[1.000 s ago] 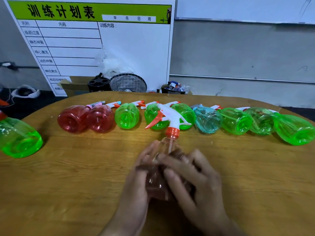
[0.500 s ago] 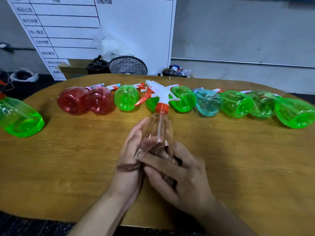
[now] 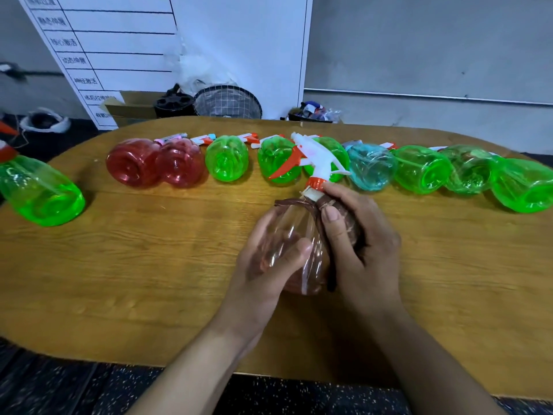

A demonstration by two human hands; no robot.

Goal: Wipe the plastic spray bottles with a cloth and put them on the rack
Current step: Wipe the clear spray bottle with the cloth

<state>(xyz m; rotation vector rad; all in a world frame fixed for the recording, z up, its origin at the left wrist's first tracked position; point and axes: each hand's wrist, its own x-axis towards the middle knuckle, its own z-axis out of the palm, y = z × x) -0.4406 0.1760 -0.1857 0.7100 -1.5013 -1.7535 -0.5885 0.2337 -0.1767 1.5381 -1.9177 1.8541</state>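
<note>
Since the earlier frame the cloth has climbed from the belly of the clear bottle [image 3: 302,250] to its shoulder, and the right hand [image 3: 359,244] has gone up with it. That hand now curls round the brown cloth [image 3: 338,217], pressing it against the bottle just under the orange collar, thumb flat on the folded edge. Opposite it, the left hand [image 3: 269,259] cups the lower body of the bottle, fingers wrapped behind and thumb across the front, keeping it tilted above the worktop [image 3: 149,280] with the white and orange trigger head [image 3: 314,163] pointing away from the person. As for progress, I judge this bottle is mid-wipe: body seemingly covered, neck being done, trigger head untouched as far as I can tell. Just beyond the fingertips lies a row of bottles on their sides, bases toward the person: two red bottles [image 3: 155,166] far-left of the hands, then green ones [image 3: 227,158], one blue bottle [image 3: 371,166] just past the right hand, and more green further right. A lone green bottle [image 3: 42,193] lies well off to the left of the left hand. No rack shows anywhere, so nothing can be seen put away, and I cannot say which of the lying bottles are already wiped. Much seems left.
</note>
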